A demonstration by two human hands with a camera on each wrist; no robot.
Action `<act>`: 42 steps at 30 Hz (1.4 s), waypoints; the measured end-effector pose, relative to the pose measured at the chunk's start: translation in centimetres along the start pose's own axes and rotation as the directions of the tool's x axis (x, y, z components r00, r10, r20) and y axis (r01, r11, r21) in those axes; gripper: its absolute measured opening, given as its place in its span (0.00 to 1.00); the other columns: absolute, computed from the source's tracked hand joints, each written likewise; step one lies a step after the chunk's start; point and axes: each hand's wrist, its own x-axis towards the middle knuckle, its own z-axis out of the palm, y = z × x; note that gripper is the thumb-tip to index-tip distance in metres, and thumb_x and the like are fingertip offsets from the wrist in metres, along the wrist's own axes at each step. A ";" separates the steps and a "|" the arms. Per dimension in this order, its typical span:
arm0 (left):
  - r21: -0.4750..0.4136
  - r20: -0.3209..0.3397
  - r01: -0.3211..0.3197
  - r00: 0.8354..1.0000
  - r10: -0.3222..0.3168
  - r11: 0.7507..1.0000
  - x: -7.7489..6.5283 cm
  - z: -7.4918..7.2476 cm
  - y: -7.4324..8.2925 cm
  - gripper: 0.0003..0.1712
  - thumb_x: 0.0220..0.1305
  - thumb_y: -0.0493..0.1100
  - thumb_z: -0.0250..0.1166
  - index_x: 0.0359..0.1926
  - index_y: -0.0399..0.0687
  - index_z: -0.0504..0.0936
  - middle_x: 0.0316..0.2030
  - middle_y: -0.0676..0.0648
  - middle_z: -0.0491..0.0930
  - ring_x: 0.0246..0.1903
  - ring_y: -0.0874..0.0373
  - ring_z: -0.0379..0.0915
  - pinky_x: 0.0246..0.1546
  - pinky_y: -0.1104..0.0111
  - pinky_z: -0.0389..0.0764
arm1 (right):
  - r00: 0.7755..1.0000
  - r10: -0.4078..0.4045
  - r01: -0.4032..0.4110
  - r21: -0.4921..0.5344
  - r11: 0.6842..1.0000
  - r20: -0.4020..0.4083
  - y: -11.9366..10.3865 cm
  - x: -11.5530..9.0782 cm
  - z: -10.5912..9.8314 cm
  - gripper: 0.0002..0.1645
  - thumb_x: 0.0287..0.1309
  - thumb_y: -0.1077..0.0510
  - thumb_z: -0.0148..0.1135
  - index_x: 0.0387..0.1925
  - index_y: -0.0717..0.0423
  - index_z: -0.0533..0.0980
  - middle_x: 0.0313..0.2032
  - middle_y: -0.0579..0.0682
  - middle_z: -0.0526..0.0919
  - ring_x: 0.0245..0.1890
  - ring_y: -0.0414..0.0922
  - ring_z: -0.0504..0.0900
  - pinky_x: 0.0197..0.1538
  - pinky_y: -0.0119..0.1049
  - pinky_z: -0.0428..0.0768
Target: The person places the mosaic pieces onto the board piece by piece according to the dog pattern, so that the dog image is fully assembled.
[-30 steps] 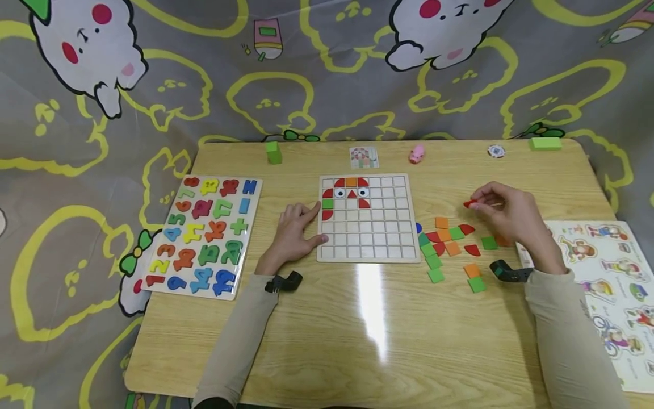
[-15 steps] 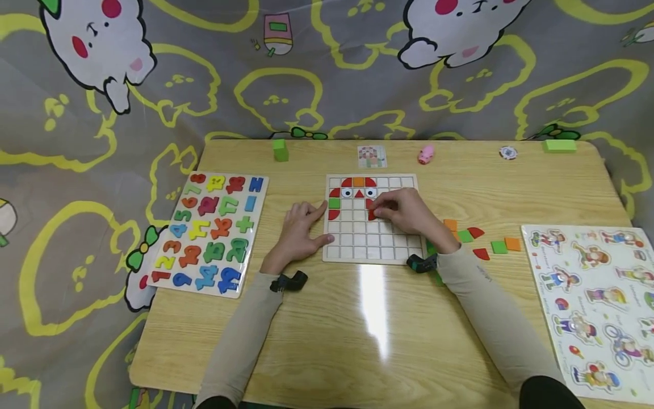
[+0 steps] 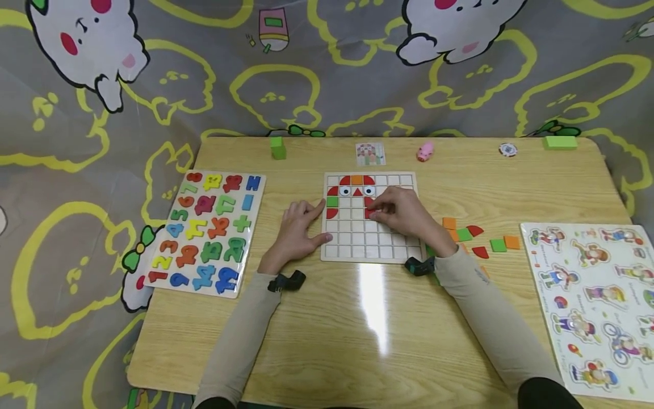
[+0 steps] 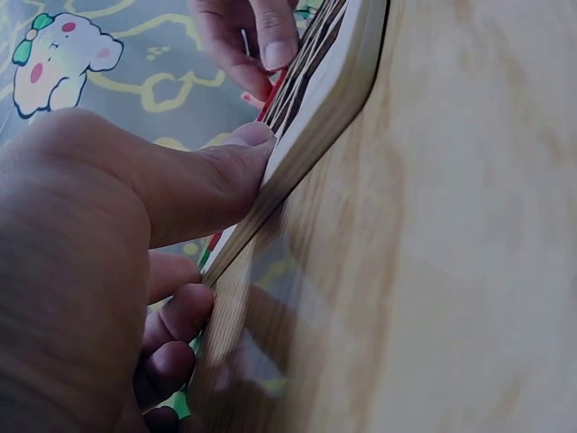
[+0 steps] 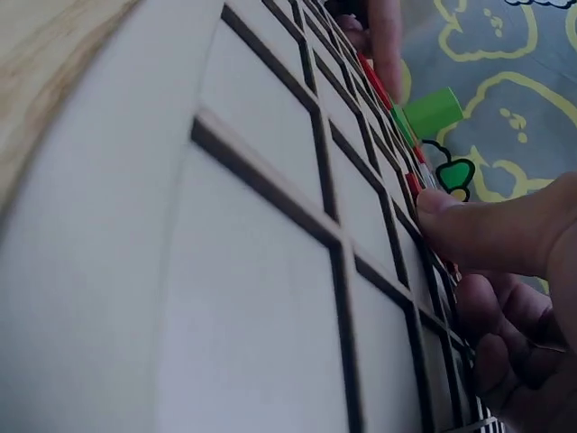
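Note:
The wooden grid board (image 3: pixel 352 241) lies mid-table with red, orange, green and white eye tiles in its upper left cells. My left hand (image 3: pixel 295 232) rests at the board's left edge, thumb and index finger spread along it; in the left wrist view the thumb (image 4: pixel 203 185) presses the frame. Over the board, my right hand (image 3: pixel 401 210) pinches a red quarter-circle tile (image 3: pixel 368 215) at a cell just below another red tile (image 3: pixel 368 201). Fingertips partly cover the held tile. In the right wrist view the right thumb (image 5: pixel 487 225) is right at the grid.
Loose tiles, among them a green square (image 3: pixel 498 245), lie right of the board, partly behind the right forearm. A number puzzle (image 3: pixel 204 233) is at left, a picture puzzle (image 3: pixel 587 307) at right. A picture card (image 3: pixel 370 154), pink pig (image 3: pixel 425 151) and green blocks (image 3: pixel 560 142) line the back.
My right hand has moved left from beyond the loose tiles to the board, carrying the red tile, and has stayed there over the last half second. The left hand keeps its place.

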 end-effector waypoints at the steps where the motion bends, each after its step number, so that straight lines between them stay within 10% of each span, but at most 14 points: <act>1: -0.002 0.000 0.001 1.000 -0.001 1.000 0.0 0.0 0.1 0.48 0.59 0.62 0.68 0.75 0.54 0.60 0.45 0.51 0.66 0.44 0.54 0.55 0.47 0.61 0.56 | 1.000 0.007 -0.007 0.007 1.000 -0.006 -0.1 -0.1 -0.2 0.08 0.55 0.59 0.73 0.38 0.53 0.87 0.35 0.48 0.83 0.29 0.41 0.75 0.32 0.33 0.71; 14: -0.002 0.002 0.006 1.000 -0.006 1.000 -0.1 -0.3 0.5 0.48 0.59 0.61 0.69 0.75 0.52 0.60 0.46 0.49 0.67 0.45 0.53 0.55 0.49 0.59 0.56 | 0.943 0.331 -0.330 -0.185 0.926 -0.023 4.1 -10.5 -12.0 0.18 0.55 0.55 0.73 0.47 0.55 0.84 0.35 0.51 0.84 0.34 0.45 0.80 0.35 0.32 0.74; 21: -0.003 -0.005 0.013 1.000 -0.013 1.000 -0.4 -0.4 0.5 0.48 0.59 0.61 0.68 0.75 0.53 0.60 0.46 0.48 0.67 0.43 0.52 0.55 0.47 0.60 0.56 | 0.897 0.438 -0.418 -0.200 0.886 0.065 5.9 -13.2 -12.5 0.14 0.56 0.52 0.72 0.41 0.55 0.83 0.35 0.50 0.82 0.33 0.44 0.78 0.35 0.30 0.73; 33: -0.009 -0.002 0.000 1.000 0.000 1.000 -0.2 -0.1 0.7 0.48 0.59 0.62 0.68 0.75 0.54 0.60 0.47 0.48 0.68 0.44 0.53 0.56 0.47 0.60 0.56 | 0.943 0.334 -0.332 -0.129 0.934 -0.013 6.1 -12.1 -12.5 0.05 0.61 0.58 0.67 0.37 0.53 0.79 0.35 0.49 0.84 0.31 0.38 0.79 0.35 0.24 0.72; 42: -0.005 -0.001 0.008 1.000 -0.008 1.000 -0.1 0.0 0.5 0.48 0.59 0.62 0.68 0.75 0.55 0.60 0.47 0.49 0.67 0.44 0.54 0.55 0.47 0.61 0.56 | 0.967 0.249 -0.243 0.085 0.966 -0.063 2.8 -4.0 -9.7 0.10 0.66 0.58 0.62 0.46 0.57 0.80 0.40 0.53 0.84 0.38 0.44 0.80 0.40 0.22 0.74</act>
